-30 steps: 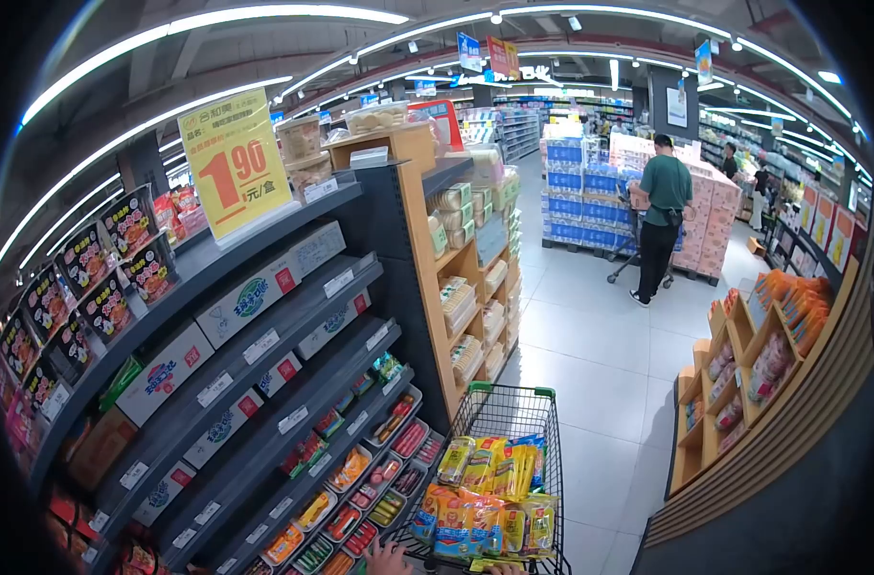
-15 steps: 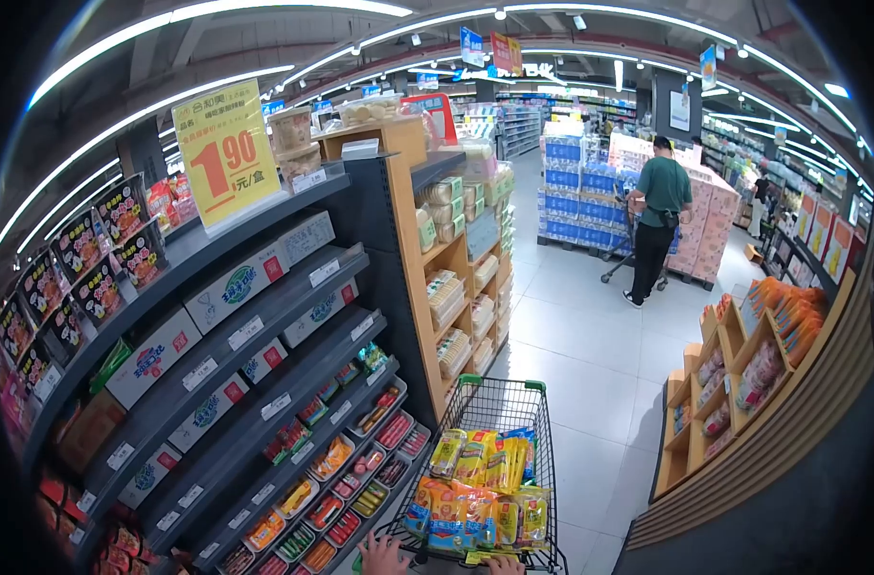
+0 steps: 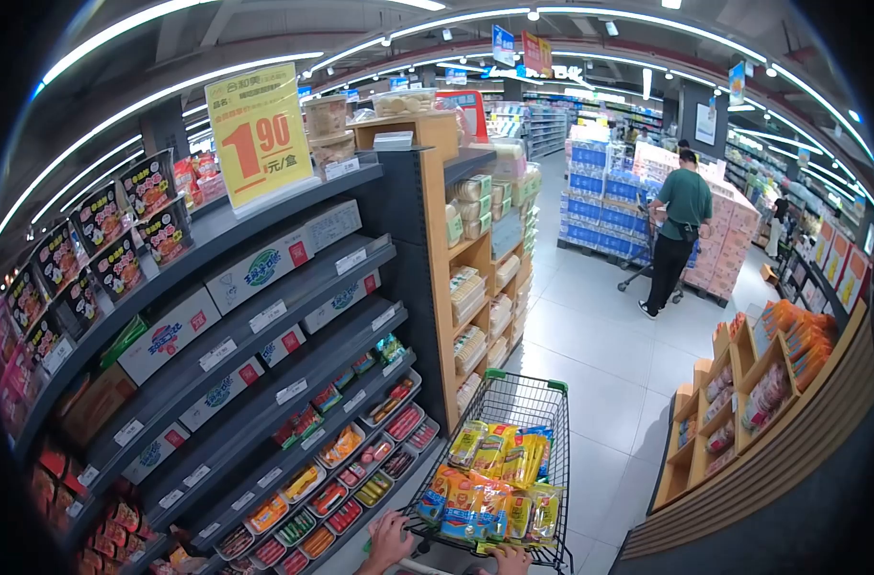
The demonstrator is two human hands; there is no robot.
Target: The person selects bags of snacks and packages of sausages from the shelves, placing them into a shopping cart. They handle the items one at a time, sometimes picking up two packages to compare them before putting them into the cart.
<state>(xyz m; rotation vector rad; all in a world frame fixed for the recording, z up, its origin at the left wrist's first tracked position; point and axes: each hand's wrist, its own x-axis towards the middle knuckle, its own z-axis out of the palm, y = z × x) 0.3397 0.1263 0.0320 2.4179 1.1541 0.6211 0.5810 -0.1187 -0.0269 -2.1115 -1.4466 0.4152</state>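
Note:
A black wire shopping cart (image 3: 556, 407) with green corner caps is at the bottom middle, in front of me. Yellow, orange and blue snack packets (image 3: 479, 506) lie in it. My left hand (image 3: 390, 539) is closed at the left of the cart's near end, close to the shelf of packed goods. At the bottom edge, my right hand (image 3: 507, 558) is curled over the cart's near end, just below the packets. Part of each hand and most of the handle are out of frame.
Left of the cart, a dark shelf (image 3: 293, 369) holds cartons and trays of small packs (image 3: 344, 443). A yellow price sign (image 3: 256, 134) stands on top. Wooden display units (image 3: 437, 287) flank the tiled aisle (image 3: 600, 374). Ahead, a person in green (image 3: 684, 206) stands by stacked goods.
The view has turned a little left, so the shelves, the cart and the person ahead appear farther right. More of my left hand shows. Both hands stay at the cart.

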